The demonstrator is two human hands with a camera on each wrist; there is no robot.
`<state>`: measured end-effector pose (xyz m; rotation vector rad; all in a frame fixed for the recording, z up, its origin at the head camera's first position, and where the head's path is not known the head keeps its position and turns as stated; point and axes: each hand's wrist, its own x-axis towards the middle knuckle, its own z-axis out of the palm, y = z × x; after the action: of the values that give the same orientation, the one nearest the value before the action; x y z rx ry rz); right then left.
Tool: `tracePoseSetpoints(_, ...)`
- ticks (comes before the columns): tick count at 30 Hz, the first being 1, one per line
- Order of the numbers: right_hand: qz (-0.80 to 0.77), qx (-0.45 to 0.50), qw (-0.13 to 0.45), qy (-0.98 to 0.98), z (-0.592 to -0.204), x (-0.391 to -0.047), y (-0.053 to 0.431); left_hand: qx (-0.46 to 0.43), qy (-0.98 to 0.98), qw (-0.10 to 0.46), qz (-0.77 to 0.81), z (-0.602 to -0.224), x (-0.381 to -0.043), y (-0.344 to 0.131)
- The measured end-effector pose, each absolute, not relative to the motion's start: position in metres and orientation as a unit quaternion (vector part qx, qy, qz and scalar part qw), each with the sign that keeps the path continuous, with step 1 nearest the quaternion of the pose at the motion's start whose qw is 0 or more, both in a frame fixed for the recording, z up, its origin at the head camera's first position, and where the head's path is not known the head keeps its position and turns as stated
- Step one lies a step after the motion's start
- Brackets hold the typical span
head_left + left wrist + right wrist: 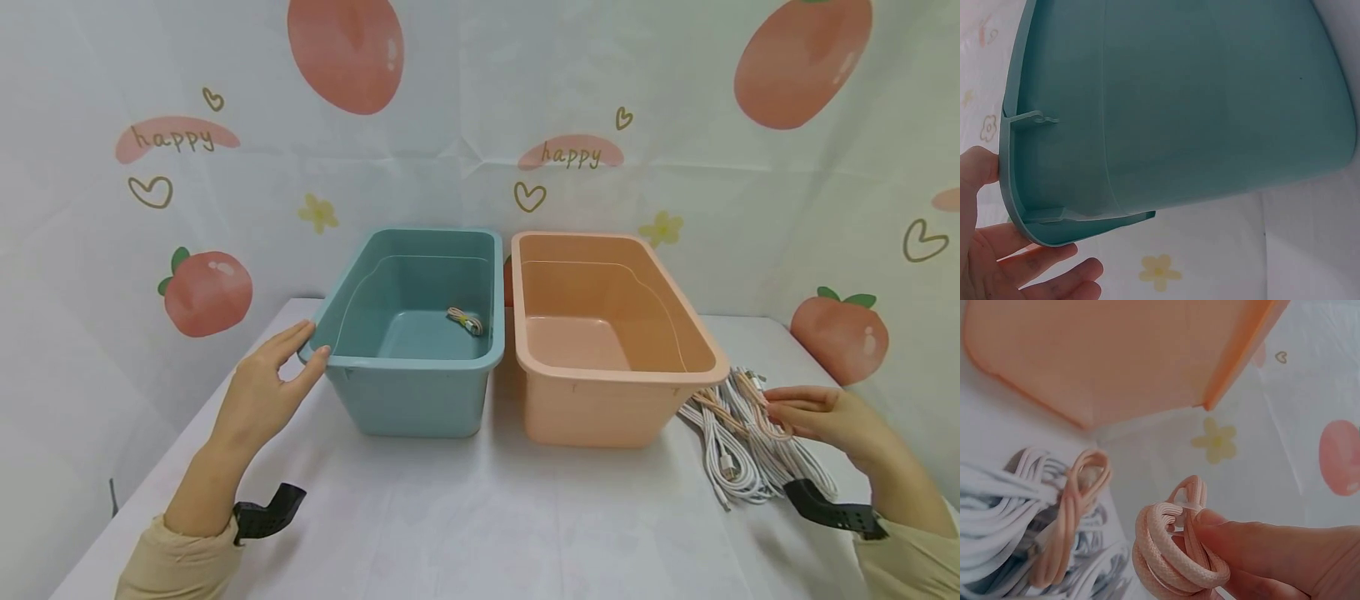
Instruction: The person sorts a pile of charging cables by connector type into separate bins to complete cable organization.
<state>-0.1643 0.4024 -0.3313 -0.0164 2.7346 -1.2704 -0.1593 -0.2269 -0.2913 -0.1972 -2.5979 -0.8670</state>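
Observation:
My left hand (258, 400) holds the near left corner of a blue plastic bin (408, 400), thumb on its front rim and fingers on its left side. In the left wrist view the fingers (1041, 259) lie around that rim corner. A small tied cable bundle (466, 322) lies inside the bin. My right hand (832, 421) pinches a coiled pink braided cable (1175, 550) between thumb and fingers. It is just above a pile of white cables (750, 458), where another pink cable (1072, 519) lies on top.
An orange plastic bin (592, 408) stands right of the blue one, with the cable pile by its near right corner. Both bins sit on a white-covered table (450, 525). A white printed cloth (450, 108) hangs behind.

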Motion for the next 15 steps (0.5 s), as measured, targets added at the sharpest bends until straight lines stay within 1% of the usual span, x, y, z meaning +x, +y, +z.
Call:
tracePoseSetpoints(9, -0.447, -0.035, 0.004, 0.894, -0.311, -0.169, 0.393, -0.069, -0.928, 0.198, -0.308, -0.292, -0.159, -0.227)
tracePoseSetpoints(15, -0.495, -0.075, -0.036, 0.865, -0.292, -0.172, 0.388, -0.069, -0.927, 0.199, -0.310, -0.292, -0.159, -0.227)
